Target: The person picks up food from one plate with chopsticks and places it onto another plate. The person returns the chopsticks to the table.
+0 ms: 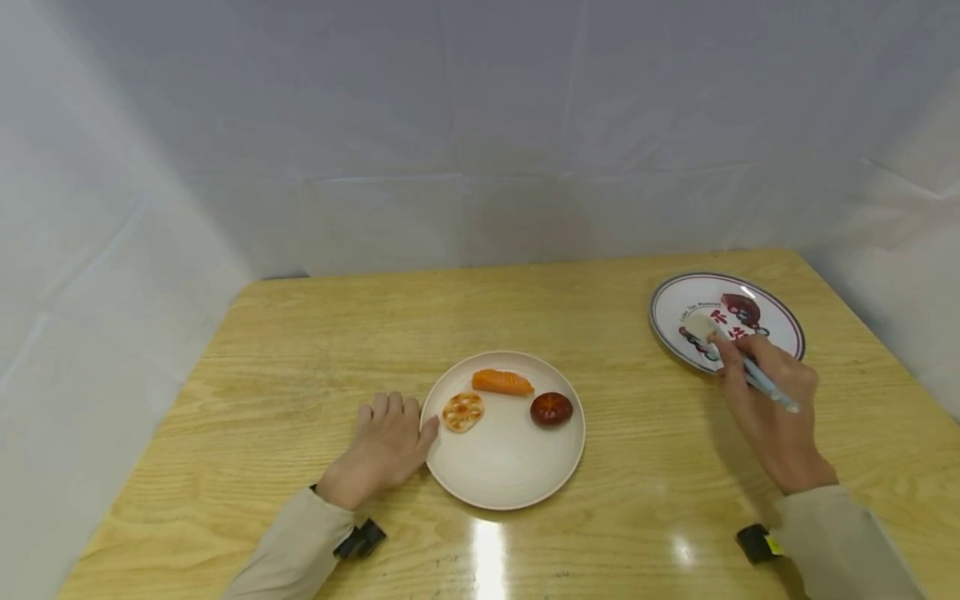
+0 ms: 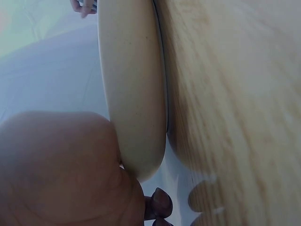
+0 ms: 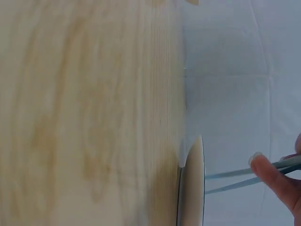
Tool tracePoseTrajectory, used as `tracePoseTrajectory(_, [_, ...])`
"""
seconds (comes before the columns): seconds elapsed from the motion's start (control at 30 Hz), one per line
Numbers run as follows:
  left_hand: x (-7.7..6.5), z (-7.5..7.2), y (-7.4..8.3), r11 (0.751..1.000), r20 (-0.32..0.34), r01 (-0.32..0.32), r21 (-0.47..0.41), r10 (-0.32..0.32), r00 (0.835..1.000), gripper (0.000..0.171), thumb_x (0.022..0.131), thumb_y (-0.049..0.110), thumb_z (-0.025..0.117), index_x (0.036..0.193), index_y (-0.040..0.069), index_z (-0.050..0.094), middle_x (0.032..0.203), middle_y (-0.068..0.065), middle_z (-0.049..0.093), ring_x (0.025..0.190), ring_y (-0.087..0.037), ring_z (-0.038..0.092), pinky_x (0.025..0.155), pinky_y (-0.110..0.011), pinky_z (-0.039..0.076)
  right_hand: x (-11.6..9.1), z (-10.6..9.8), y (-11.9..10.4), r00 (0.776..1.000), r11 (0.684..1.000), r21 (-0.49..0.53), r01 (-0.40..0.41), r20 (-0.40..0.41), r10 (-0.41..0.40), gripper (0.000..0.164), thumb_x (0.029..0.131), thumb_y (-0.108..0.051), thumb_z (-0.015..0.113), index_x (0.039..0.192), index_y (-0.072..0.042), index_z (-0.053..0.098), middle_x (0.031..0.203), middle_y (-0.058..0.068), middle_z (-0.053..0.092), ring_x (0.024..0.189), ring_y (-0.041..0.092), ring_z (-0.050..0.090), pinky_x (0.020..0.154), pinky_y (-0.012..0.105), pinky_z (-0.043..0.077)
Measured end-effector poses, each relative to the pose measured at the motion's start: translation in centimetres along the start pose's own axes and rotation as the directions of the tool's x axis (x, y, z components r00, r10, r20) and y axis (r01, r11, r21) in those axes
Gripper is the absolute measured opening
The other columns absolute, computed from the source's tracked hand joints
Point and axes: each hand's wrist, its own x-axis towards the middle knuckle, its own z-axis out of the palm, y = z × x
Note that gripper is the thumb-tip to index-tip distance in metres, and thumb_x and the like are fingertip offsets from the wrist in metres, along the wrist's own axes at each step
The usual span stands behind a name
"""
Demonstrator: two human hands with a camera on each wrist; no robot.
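My left hand (image 1: 384,442) lies beside a cream plate (image 1: 502,479), its thumb touching the rim and its other fingers on the table. On that plate are an orange carrot piece (image 1: 502,382), a lotus root slice (image 1: 462,412) and a brown mushroom cap (image 1: 551,409) with a star-shaped cut. My right hand (image 1: 776,408) holds a pair of pale blue chopsticks (image 1: 765,383) over a printed plate (image 1: 675,300). A pale piece (image 1: 699,325) shows by their tips; its kind and whether they grip it I cannot tell. The plate's wall hides the tips in the right wrist view.
The wooden table (image 1: 360,333) ends at a pale cloth backdrop (image 1: 465,142), with more cloth at both sides. The printed plate bears red characters and dark pictures, near the table's back right corner. Black wrist devices (image 1: 360,540) show below both sleeves.
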Motion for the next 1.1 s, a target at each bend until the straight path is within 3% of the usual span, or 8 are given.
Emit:
tracePoseTrajectory(0.2, [0.0, -0.1, 0.1, 1.000, -0.002, -0.001, 0.000, 0.001, 1.000, 0.034, 0.103, 0.033, 0.036, 0.086, 0.004, 0.042, 0.086, -0.012, 0.034, 0.085, -0.031, 0.031, 0.075, -0.043, 0.023, -0.3, 0.3, 0.9, 1.000, 1.000, 0.004, -0.014, 0.010, 0.014, 0.016, 0.086, -0.005, 0.068, 0.076, 0.005, 0.061, 0.063, 0.015, 0.064, 0.053, 0.022, 0.052, 0.050, 0.014, 0.034])
tracePoseTrajectory(0.5, [-0.3, -0.2, 0.1, 1.000, 0.001, 0.000, -0.003, 0.000, 1.000, 0.034, 0.103, 0.033, 0.037, 0.088, 0.003, 0.042, 0.087, -0.013, 0.035, 0.085, -0.032, 0.032, 0.076, -0.044, 0.023, 0.0, 0.5, 1.9, 0.996, 0.997, 0.026, 0.070, 0.052, -0.071, 0.017, 0.088, -0.004, 0.066, 0.077, 0.005, 0.058, 0.061, 0.013, 0.057, 0.051, 0.018, 0.044, 0.047, 0.020, 0.031])
tracePoseTrajectory(0.73, [-0.3, -0.1, 0.1, 1.000, -0.002, -0.001, 0.009, 0.001, 1.000, 0.035, 0.103, 0.034, 0.038, 0.088, 0.003, 0.042, 0.086, -0.012, 0.034, 0.085, -0.031, 0.031, 0.075, -0.043, 0.023, 0.5, 0.3, 2.3, 0.998, 0.998, -0.001, 0.060, 0.019, -0.060, 0.029, 0.095, -0.010, 0.058, 0.070, 0.004, 0.054, 0.063, 0.018, 0.063, 0.048, 0.021, 0.053, 0.042, 0.018, 0.034])
tracePoseTrajectory(0.9, [-0.3, -0.1, 0.1, 1.000, -0.002, -0.002, 0.012, 0.002, 1.000, 0.035, 0.103, 0.035, 0.037, 0.088, 0.003, 0.042, 0.086, -0.012, 0.034, 0.084, -0.031, 0.031, 0.075, -0.043, 0.023, 0.6, 0.2, 2.8, 0.997, 0.997, 0.029, 0.066, 0.046, -0.068, 0.023, 0.092, -0.010, 0.063, 0.075, 0.004, 0.058, 0.066, 0.014, 0.065, 0.053, 0.010, 0.051, 0.049, 0.011, 0.035])
tracePoseTrajectory(1.1, [-0.2, -0.1, 0.1, 1.000, -0.004, -0.004, 0.006, 0.004, 1.000, 0.035, 0.103, 0.035, 0.037, 0.089, 0.003, 0.043, 0.086, -0.012, 0.035, 0.085, -0.031, 0.032, 0.075, -0.044, 0.023, 0.9, 0.6, 4.1, 0.990, 0.992, 0.031, 0.122, 0.066, -0.124, 0.023, 0.091, -0.016, 0.066, 0.080, 0.004, 0.062, 0.064, 0.013, 0.063, 0.054, 0.015, 0.051, 0.054, 0.016, 0.037])
